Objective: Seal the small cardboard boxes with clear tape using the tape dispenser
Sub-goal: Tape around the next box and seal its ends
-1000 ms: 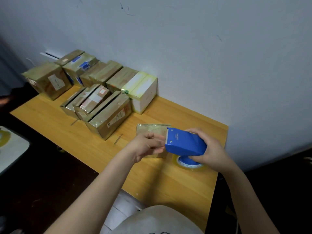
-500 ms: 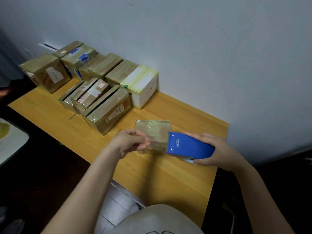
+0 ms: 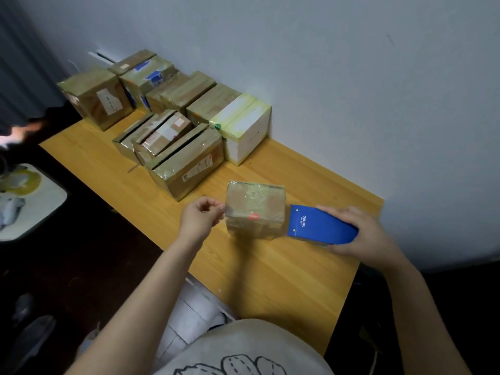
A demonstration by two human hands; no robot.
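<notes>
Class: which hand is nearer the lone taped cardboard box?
Left. The left hand is at the taped cardboard box's left edge; the right hand grips the blue tape dispenser right of it.

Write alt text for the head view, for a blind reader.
A person's left hand pinches clear tape at the left edge of a small cardboard box on a wooden table, while the right hand holds a blue tape dispenser at its right side. Taped boxes line the wall behind.
</notes>
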